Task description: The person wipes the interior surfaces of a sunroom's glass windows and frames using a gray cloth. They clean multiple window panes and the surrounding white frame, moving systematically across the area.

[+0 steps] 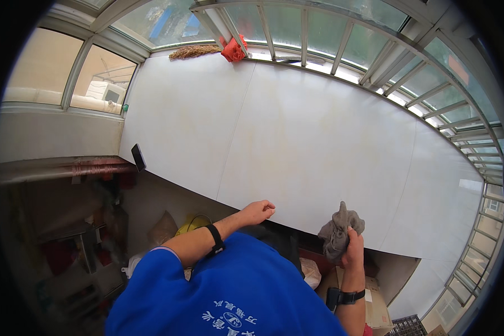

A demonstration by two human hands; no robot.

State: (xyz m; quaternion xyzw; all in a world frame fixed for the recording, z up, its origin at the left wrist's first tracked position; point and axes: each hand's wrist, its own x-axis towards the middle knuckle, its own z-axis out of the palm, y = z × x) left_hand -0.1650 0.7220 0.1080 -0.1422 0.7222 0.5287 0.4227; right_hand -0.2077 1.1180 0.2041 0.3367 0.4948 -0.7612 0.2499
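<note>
A bunched grey-brown cloth (340, 231) is gripped in my right hand (353, 245). It hangs at the front edge of a long white countertop (319, 147), with one twisted corner sticking up over the surface. My left hand (258, 212) is at the same edge, farther left, its fingers curled together and nothing visible in them. Whether it touches the countertop is hard to tell. Faint yellowish marks and thin panel seams run across the white surface.
A dark smartphone (138, 158) leans at the countertop's left front corner. Along the barred window lie a dried plant bundle (194, 52) and a red plastic bag (234, 49). Below the edge on the right are a cardboard box (378, 300) and a pale plastic bag (310, 272).
</note>
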